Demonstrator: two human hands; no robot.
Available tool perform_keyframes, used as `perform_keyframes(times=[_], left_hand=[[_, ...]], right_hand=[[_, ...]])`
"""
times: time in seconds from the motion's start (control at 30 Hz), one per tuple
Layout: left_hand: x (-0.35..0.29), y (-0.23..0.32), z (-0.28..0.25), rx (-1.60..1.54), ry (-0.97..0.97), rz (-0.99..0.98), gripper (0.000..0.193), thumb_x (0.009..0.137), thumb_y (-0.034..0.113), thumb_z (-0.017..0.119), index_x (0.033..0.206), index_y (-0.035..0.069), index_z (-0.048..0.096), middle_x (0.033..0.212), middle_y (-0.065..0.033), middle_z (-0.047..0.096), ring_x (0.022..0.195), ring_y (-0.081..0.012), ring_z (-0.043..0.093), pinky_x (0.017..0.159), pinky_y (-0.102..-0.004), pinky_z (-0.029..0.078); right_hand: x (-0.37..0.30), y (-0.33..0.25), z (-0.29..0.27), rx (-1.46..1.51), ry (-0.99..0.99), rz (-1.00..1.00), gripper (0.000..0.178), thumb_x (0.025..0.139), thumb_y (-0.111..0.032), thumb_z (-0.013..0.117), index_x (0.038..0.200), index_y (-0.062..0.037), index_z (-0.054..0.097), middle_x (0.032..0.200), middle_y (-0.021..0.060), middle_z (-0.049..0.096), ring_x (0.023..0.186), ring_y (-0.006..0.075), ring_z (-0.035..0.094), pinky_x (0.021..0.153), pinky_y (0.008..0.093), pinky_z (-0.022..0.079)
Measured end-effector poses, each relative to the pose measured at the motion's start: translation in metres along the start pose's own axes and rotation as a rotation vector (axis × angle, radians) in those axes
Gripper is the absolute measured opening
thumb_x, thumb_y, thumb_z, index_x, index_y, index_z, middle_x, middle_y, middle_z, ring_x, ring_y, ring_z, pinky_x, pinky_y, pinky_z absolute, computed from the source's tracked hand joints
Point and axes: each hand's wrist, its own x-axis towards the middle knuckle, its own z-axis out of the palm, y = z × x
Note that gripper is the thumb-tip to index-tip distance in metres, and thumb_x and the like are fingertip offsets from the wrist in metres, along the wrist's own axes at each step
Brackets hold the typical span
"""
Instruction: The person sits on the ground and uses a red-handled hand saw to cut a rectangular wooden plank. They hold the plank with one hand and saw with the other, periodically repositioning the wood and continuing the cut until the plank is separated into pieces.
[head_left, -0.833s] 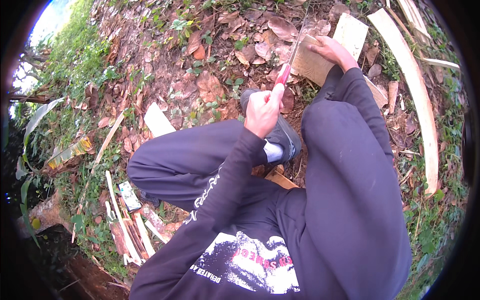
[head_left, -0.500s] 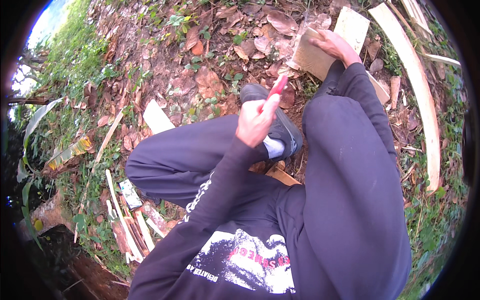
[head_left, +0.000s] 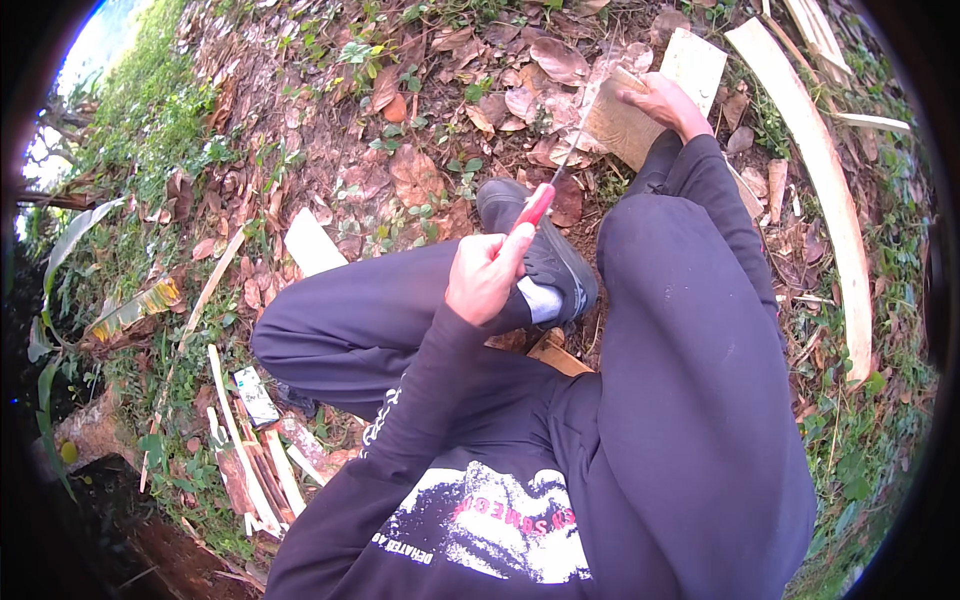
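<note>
My left hand [head_left: 485, 275] is closed around the red handle of a saw [head_left: 537, 205]. Its thin blade is seen almost edge-on and stretches up and to the right, along the left edge of a wood block [head_left: 622, 128]. My right hand [head_left: 672, 105] grips the top of that block, thumb and fingers wrapped over its upper edge. Under and behind the block lies a pale board [head_left: 697, 62]. Where the blade meets the wood is too fine to make out. My shoe [head_left: 535, 240] rests just right of the saw handle.
A long curved strip of pale wood [head_left: 815, 165] lies at the right. Split sticks [head_left: 250, 455] and a phone-like flat object [head_left: 257, 396] are at the lower left. Another pale wood piece [head_left: 312, 243] sits beyond my left knee. Dry leaves [head_left: 415, 175] cover the ground.
My left hand has drawn the saw back toward me, down and to the left, and more of the blade shows. My right hand stays on the block.
</note>
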Motion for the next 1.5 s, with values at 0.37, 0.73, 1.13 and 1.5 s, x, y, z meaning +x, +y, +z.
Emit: perform_keyframes(times=[0.37,0.73,1.13,1.5], left_hand=[[-0.023,0.033,-0.025,-0.284,-0.154,-0.114,0.027,0.093,0.024,0.063,0.077,0.003,0.058,0.063,0.0054,0.049,0.051,-0.0010,0.038,0.047,-0.0198,0.029],[-0.030,0.078,-0.015,0.063,0.040,0.321,0.016,0.090,0.012,0.066,0.082,0.000,0.059,0.060,0.0013,0.051,0.056,-0.0046,0.044,0.052,-0.0229,0.037],[-0.055,0.076,-0.003,0.152,0.035,0.391,0.015,0.089,0.006,0.064,0.080,-0.004,0.056,0.061,0.0004,0.043,0.055,-0.0057,0.037,0.050,-0.0248,0.031],[-0.052,0.071,0.004,0.188,0.088,0.500,0.015,0.088,0.005,0.065,0.079,-0.004,0.057,0.060,-0.0016,0.046,0.053,-0.0076,0.042,0.050,-0.0253,0.034]], right_hand=[[-0.004,-0.005,-0.025,0.058,-0.053,0.006,0.072,0.081,-0.062,0.064,0.110,0.0046,0.064,0.105,0.0264,0.066,0.102,0.0375,0.064,0.088,0.0425,0.049],[-0.014,-0.022,-0.026,-0.061,-0.063,0.004,0.076,0.079,-0.066,0.062,0.114,0.0011,0.064,0.107,0.0262,0.066,0.104,0.0389,0.063,0.090,0.0449,0.049],[-0.004,-0.011,-0.010,-0.029,-0.017,-0.033,0.082,0.077,-0.069,0.063,0.114,0.0041,0.063,0.107,0.0271,0.066,0.103,0.0391,0.064,0.089,0.0446,0.049],[-0.007,-0.018,-0.017,-0.060,-0.076,0.028,0.083,0.075,-0.070,0.066,0.108,0.0068,0.064,0.105,0.0278,0.066,0.102,0.0391,0.065,0.089,0.0432,0.050]])
